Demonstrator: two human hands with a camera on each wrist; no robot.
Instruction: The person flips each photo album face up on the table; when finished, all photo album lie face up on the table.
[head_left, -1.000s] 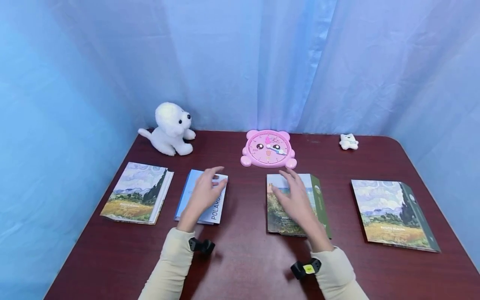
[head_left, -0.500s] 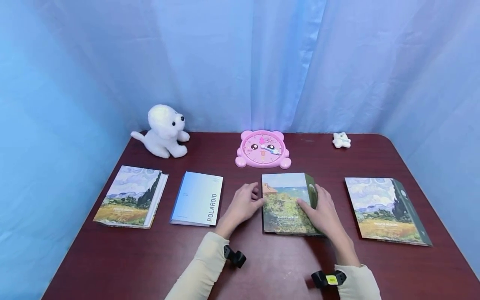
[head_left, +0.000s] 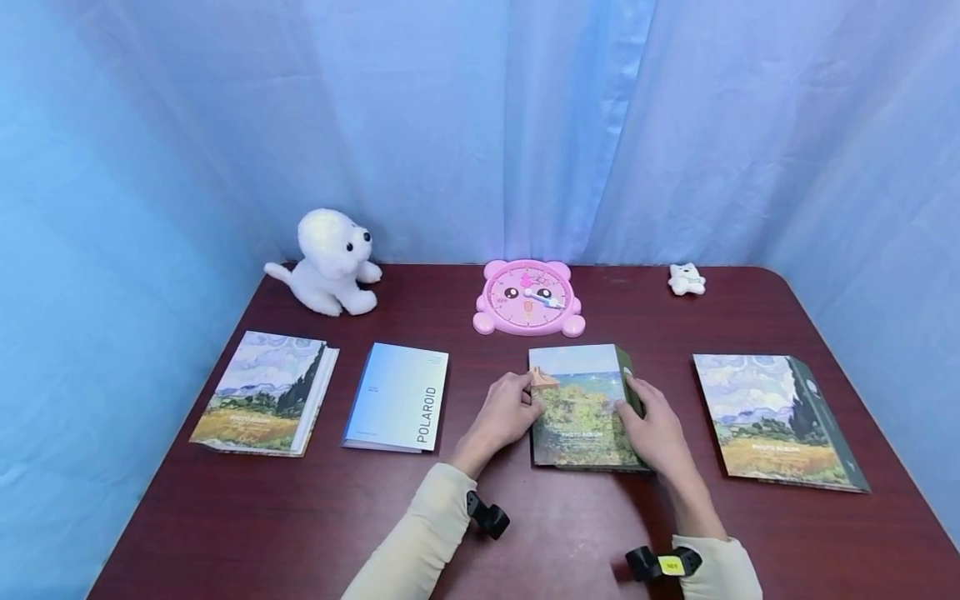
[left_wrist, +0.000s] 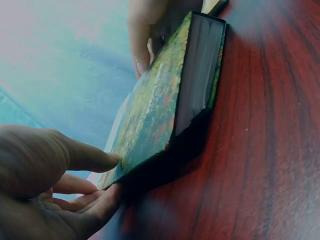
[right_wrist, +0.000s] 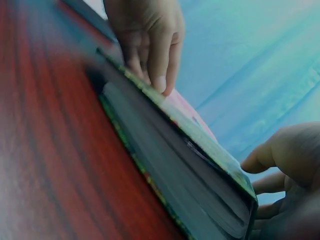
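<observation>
Album (head_left: pixel 573 408) (held), between left grip (head_left: pixel 501 414), right grip (head_left: pixel 660 431)

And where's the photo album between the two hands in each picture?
Head: the photo album is right of centre, below the pink clock.
Left wrist: the photo album slants through the middle.
Right wrist: the photo album runs from upper left to lower right.
Shared landmark: the left hand, visible in all three.
</observation>
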